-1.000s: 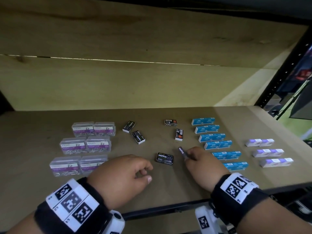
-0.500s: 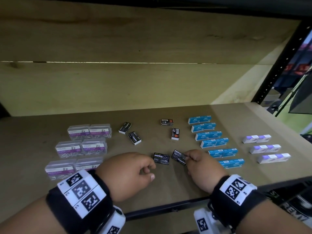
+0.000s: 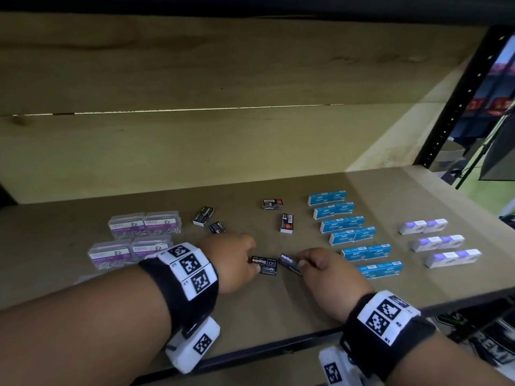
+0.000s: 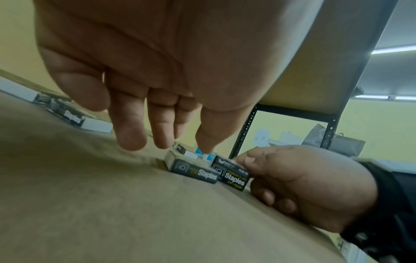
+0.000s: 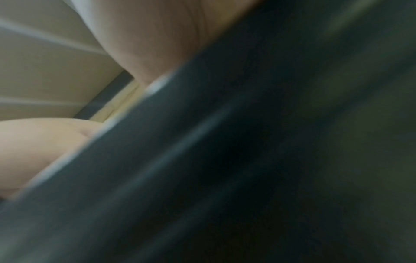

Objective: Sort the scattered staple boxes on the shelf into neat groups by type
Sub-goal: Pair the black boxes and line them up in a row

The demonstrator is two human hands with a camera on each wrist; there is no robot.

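Two black "Staples" boxes lie side by side near the shelf's front. My right hand [image 3: 302, 263] pinches the right box [image 3: 289, 263] between thumb and fingers; the left wrist view shows the same hand [image 4: 247, 169] and box [image 4: 231, 175]. My left hand [image 3: 250, 263] reaches to the left box [image 3: 265, 265]. Its fingers [image 4: 133, 140] hang straight just above that box [image 4: 193, 170], gripping nothing. Several other black boxes lie scattered behind: [image 3: 204, 215], [image 3: 217, 227], [image 3: 273, 204], [image 3: 287, 222]. The right wrist view is dark and blurred.
Clear paper-clip boxes [image 3: 145, 227] stand grouped at the left. A column of blue staple boxes [image 3: 345, 224] runs right of centre, and white-purple boxes [image 3: 437, 242] sit further right. The shelf's front edge [image 3: 278, 349] is close to both wrists. A black upright post [image 3: 457, 107] bounds the right.
My right hand has carried its black box left and laid it beside the other black box. My left hand has uncurled and reached forward to that other box.
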